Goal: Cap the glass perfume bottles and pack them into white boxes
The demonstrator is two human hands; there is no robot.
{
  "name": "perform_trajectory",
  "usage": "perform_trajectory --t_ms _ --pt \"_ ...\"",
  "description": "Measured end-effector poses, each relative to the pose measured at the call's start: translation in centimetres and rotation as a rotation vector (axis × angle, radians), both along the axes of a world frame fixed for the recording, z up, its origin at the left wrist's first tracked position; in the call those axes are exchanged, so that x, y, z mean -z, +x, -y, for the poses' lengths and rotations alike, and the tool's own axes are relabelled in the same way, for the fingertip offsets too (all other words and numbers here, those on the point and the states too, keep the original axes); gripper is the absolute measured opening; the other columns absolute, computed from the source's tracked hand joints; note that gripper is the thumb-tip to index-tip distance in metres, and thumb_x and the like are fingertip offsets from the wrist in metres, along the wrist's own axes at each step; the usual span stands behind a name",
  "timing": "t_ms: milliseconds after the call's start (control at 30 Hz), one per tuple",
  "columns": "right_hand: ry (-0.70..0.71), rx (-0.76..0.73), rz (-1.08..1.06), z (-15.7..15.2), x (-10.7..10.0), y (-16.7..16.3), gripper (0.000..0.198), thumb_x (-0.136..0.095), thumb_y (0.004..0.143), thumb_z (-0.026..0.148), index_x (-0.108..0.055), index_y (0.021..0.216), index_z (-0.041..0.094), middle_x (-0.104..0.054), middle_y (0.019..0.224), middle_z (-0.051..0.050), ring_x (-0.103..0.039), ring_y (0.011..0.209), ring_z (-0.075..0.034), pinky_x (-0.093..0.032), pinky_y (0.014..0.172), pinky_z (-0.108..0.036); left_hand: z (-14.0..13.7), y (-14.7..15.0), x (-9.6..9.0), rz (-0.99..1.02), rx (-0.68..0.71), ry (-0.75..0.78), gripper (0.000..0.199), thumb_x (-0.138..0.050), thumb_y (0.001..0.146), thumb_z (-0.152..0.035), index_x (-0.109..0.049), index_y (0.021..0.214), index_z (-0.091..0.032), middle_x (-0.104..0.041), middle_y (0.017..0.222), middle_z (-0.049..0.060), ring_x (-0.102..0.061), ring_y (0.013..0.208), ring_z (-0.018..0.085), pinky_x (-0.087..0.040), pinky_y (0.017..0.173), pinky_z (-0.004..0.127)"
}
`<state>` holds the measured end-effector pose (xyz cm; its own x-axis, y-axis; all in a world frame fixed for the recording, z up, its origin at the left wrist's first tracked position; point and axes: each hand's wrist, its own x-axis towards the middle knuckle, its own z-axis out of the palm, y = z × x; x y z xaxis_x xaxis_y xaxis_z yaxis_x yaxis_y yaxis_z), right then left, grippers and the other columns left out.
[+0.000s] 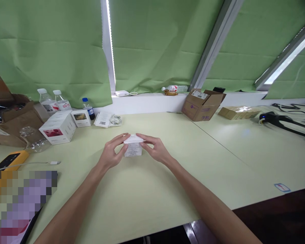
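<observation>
A small white box [133, 151] with fine grey print on its front stands upright on the pale table, between both hands. Its white top panel [133, 138] looks slightly wider than the body; whether it is a lid or a flap I cannot tell. My left hand [113, 151] grips the box's left upper edge, thumb at the front and fingers along the top. Mirroring it, my right hand [156, 149] has its fingers on the top and its thumb at the right front edge. The inside of the box is hidden.
White printed boxes [58, 128], a blue-capped bottle [88, 109] and a bagged cable [115, 119] stand back left. A white cable plug [55, 163] lies left. Cardboard boxes [202, 106] and a black stand-like device [282, 122] are on the right.
</observation>
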<state>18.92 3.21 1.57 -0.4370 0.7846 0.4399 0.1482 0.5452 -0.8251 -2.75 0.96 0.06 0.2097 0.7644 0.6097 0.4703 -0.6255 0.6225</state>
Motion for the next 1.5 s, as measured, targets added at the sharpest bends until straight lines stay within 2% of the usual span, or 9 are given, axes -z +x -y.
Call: perform_trajectory --t_ms 167,400,500,600,833,1133,1500 --pt "0.032 0.070 -0.025 0.1 0.1 -0.4 0.035 -0.054 0.087 0.038 -0.061 0.119 0.028 -0.060 0.125 -0.002 -0.053 0.119 -0.023 -0.052 0.093 -0.039 0.0 0.5 -0.3 0.060 -0.050 -0.009 0.030 -0.051 0.088 -0.031 -0.063 0.114 -0.024 -0.062 0.121 0.004 -0.054 0.116 0.021 -0.054 0.090 0.034" --pt "0.182 0.100 0.021 -0.2 0.6 -0.5 0.036 -0.052 0.088 0.035 -0.058 0.123 0.029 -0.061 0.123 -0.002 -0.058 0.111 -0.021 -0.057 0.082 -0.035 -0.1 0.2 -0.2 0.019 -0.040 0.013 0.036 -0.052 0.087 -0.031 -0.056 0.122 -0.024 -0.060 0.123 0.005 -0.059 0.109 0.019 -0.056 0.089 0.035" --pt "0.202 0.130 0.042 -0.2 0.7 -0.4 0.036 -0.052 0.088 0.036 -0.058 0.123 0.029 -0.062 0.120 -0.003 -0.060 0.105 -0.020 -0.058 0.077 -0.032 0.1 0.3 -0.3 0.033 -0.049 0.039 0.032 -0.051 0.088 -0.031 -0.058 0.119 -0.024 -0.056 0.127 0.005 -0.057 0.112 0.020 -0.057 0.086 0.034" --pt "0.200 0.143 0.063 -0.2 0.7 -0.4 0.036 -0.051 0.088 0.036 -0.057 0.123 0.028 -0.062 0.119 -0.003 -0.061 0.102 -0.019 -0.059 0.075 -0.031 0.3 0.5 -0.5 0.054 -0.058 0.057 0.028 -0.051 0.088 -0.031 -0.060 0.113 -0.024 -0.054 0.128 0.006 -0.055 0.113 0.020 -0.059 0.082 0.034" --pt "0.146 0.160 0.061 0.1 0.7 -0.6 0.035 -0.048 0.089 0.038 -0.057 0.122 0.026 -0.062 0.119 -0.005 -0.062 0.096 -0.018 -0.058 0.074 -0.031 0.4 0.9 -0.9 0.086 -0.084 0.039 0.025 -0.053 0.087 -0.030 -0.062 0.108 -0.022 -0.062 0.112 0.005 -0.060 0.101 0.017 -0.059 0.078 0.031" --pt "0.082 0.159 0.029 0.3 0.2 -0.7 0.034 -0.047 0.089 0.040 -0.060 0.117 0.026 -0.063 0.116 -0.006 -0.063 0.095 -0.019 -0.057 0.072 -0.031 0.7 1.1 -1.2 0.135 -0.110 -0.036 0.027 -0.052 0.086 -0.036 -0.065 0.106 -0.022 -0.064 0.110 0.005 -0.061 0.099 0.018 -0.058 0.077 0.030" --pt "0.071 0.159 0.020 0.2 0.3 -0.7 0.035 -0.047 0.090 0.041 -0.061 0.117 0.025 -0.064 0.115 -0.005 -0.063 0.094 -0.018 -0.057 0.072 -0.032 0.7 1.1 -1.2 0.214 -0.103 -0.131 0.028 -0.053 0.086 -0.037 -0.066 0.105 -0.021 -0.065 0.108 0.005 -0.062 0.093 0.017 -0.055 0.078 0.030"
